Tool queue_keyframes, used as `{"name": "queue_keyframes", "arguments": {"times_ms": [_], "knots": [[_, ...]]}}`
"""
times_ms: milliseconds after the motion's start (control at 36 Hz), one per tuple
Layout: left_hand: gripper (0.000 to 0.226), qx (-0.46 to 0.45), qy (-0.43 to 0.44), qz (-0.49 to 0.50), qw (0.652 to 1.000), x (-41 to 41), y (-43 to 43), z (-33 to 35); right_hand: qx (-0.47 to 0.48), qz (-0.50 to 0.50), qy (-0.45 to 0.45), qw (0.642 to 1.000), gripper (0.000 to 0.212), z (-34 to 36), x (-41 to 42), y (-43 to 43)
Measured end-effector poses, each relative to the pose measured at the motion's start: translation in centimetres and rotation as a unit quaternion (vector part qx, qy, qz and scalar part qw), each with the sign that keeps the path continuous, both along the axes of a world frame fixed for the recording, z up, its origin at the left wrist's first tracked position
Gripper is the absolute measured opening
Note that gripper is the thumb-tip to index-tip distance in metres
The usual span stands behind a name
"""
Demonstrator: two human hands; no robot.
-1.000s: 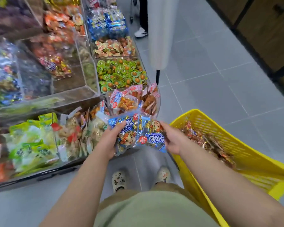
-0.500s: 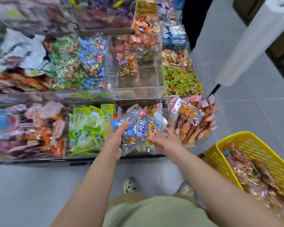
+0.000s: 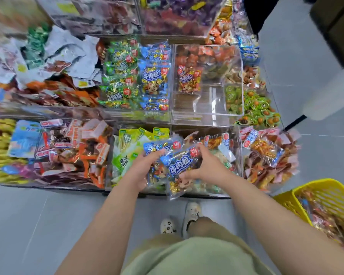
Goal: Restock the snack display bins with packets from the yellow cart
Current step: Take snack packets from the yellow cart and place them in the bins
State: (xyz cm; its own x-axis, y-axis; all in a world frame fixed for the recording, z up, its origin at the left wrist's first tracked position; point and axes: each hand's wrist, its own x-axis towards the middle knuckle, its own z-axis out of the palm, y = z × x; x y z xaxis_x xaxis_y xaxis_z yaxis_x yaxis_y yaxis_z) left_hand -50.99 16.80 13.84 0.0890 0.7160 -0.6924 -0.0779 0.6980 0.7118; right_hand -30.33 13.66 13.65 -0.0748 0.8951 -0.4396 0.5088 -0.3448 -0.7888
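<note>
Above front bins (image 3: 109,153), left hand (image 3: 140,172), right hand (image 3: 206,167) still clutch blue packets (image 3: 180,165); yellow cart (image 3: 316,183) lower-right.

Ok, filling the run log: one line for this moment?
left hand: grips blue packets | right hand: grips blue packets | position: over front bins | yellow cart: at person's right

Blue pkts (image 3: 179,165): white lettering, red round badge, brown cartoon face. Cart (image 3: 330,197): yellow, lattice-pattern walls. Green pkts (image 3: 121,76) w/ red dots, yellow flecks. Red pkt (image 3: 189,80): blue label. Shoes (image 3: 168,226): white w/ black spots. Floor (image 3: 28,225): grey tiles. Shorts (image 3: 197,257): pale green.
</note>
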Motion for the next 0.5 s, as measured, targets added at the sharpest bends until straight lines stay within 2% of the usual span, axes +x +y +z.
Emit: {"name": "queue_keyframes", "arguments": {"times_ms": [28,83,167,194,278,333,361,389,472,500], "knots": [[0.122,0.005,-0.005,0.011,1.0,-0.2,0.3,0.2,-0.026,-0.008,0.011,1.0,0.135,-0.2,0.1,0.5],[0.113,0.001,-0.016,0.049,0.999,-0.6,1.1,0.4,-0.075,-0.038,0.065,0.994,0.136,-0.7,0.2,1.4],[0.081,-0.004,-0.012,0.084,0.996,-1.3,2.2,0.9,-0.127,-0.103,0.167,0.972,0.103,-1.6,0.2,2.9],[0.082,-0.003,-0.013,0.096,0.995,-1.4,2.5,1.1,-0.138,-0.117,0.189,0.965,0.094,-1.8,0.2,3.5],[0.106,0.003,-0.011,0.128,0.992,-1.9,3.3,2.2,-0.168,-0.145,0.247,0.943,0.062,-1.8,0.3,5.7],[0.105,0.016,-0.005,0.15,0.988,-2.5,3.9,2.5,-0.169,-0.163,0.279,0.931,0.035,-1.6,0.5,7.3],[0.108,0.019,-0.003,0.162,0.987,-2.8,4.2,2.5,-0.159,-0.169,0.288,0.929,0.034,-1.3,0.5,8.2],[0.111,0.022,-0.004,0.172,0.985,-3.2,4.6,2.5,-0.142,-0.172,0.289,0.931,0.041,-1.0,0.4,9.1],[0.114,0.034,0.008,0.175,0.984,-4.5,5.6,2.8,-0.09,-0.212,0.283,0.931,0.078,-0.2,0.0,11.9],[0.117,0.038,0.015,0.166,0.985,-5.0,6.0,3.0,-0.078,-0.229,0.277,0.93,0.084,0.3,-0.2,12.8]]}}
